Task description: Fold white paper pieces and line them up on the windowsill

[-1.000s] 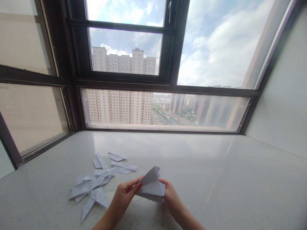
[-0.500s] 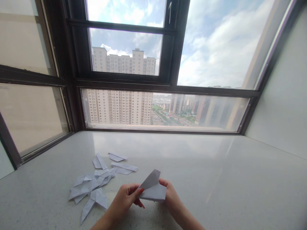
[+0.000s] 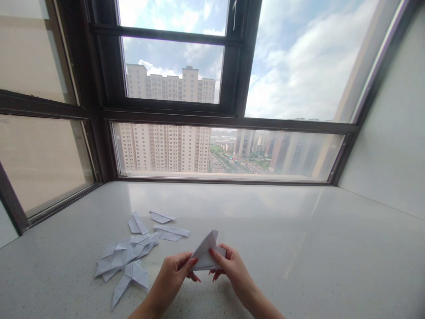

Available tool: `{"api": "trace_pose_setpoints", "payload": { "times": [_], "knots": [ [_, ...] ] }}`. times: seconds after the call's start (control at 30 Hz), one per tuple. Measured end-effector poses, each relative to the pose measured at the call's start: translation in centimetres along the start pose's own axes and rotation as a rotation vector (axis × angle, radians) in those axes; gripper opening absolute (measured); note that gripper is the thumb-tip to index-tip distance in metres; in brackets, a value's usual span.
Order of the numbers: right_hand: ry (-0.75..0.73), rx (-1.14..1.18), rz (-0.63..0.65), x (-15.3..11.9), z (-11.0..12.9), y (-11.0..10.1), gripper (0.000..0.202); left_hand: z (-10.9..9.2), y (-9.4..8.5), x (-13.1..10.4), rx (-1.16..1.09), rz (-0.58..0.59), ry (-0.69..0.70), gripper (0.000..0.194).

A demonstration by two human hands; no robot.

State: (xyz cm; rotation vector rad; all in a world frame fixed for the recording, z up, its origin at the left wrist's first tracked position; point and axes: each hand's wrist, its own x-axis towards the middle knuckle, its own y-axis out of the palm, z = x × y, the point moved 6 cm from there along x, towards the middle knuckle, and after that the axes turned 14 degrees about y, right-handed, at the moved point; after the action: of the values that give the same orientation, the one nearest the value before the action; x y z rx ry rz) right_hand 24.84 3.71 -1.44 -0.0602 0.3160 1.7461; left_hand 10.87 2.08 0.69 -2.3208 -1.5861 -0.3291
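A folded sheet of white paper [image 3: 205, 252] is held up between my two hands, above the pale speckled sill. My left hand [image 3: 172, 272] pinches its left corner, thumb on top and fingers beneath. On the right side, my right hand [image 3: 234, 270] grips the paper with the thumb pressed on its face and the fingertips curled under the lower edge. One pointed flap of the paper stands up at the top. To the left of my hands lies a loose pile of folded white paper pieces [image 3: 124, 254], some overlapping.
Separate folded paper pieces [image 3: 171, 233] lie just behind the pile. The stone sill [image 3: 299, 248] reaches back to a dark-framed window [image 3: 229, 117]. A white wall [image 3: 392, 150] bounds the right side. Tall buildings [image 3: 169, 146] show outside.
My right thumb has come from behind the paper onto its front face, and the right fingers now show beneath it. The upright flap has turned slightly and looks narrower.
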Motion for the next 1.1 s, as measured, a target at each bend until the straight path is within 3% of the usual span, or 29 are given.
{"api": "trace_pose_setpoints", "payload": {
  "times": [0.27,0.43,0.67,0.9,1.1],
  "knots": [
    [-0.067,-0.088,0.099,-0.7,0.4,1.0,0.038,0.9,1.9,-1.4,-0.391,0.230,-0.316,0.054],
    [-0.089,-0.246,0.111,-1.4,-0.1,1.9,0.034,0.9,3.4,-2.6,-0.561,0.316,-0.410,0.054],
    [-0.261,-0.596,-0.046,-2.7,1.9,2.0,0.017,1.9,3.3,-2.7,-0.346,0.218,-0.411,0.049],
    [-0.277,-0.584,-0.088,-2.5,1.4,1.8,0.013,0.9,3.5,-2.6,-0.212,0.258,-0.343,0.045],
    [-0.103,-0.357,0.107,-1.0,-0.2,1.5,0.032,1.1,3.4,-2.7,-0.070,0.311,-0.311,0.052]
  ]
}}
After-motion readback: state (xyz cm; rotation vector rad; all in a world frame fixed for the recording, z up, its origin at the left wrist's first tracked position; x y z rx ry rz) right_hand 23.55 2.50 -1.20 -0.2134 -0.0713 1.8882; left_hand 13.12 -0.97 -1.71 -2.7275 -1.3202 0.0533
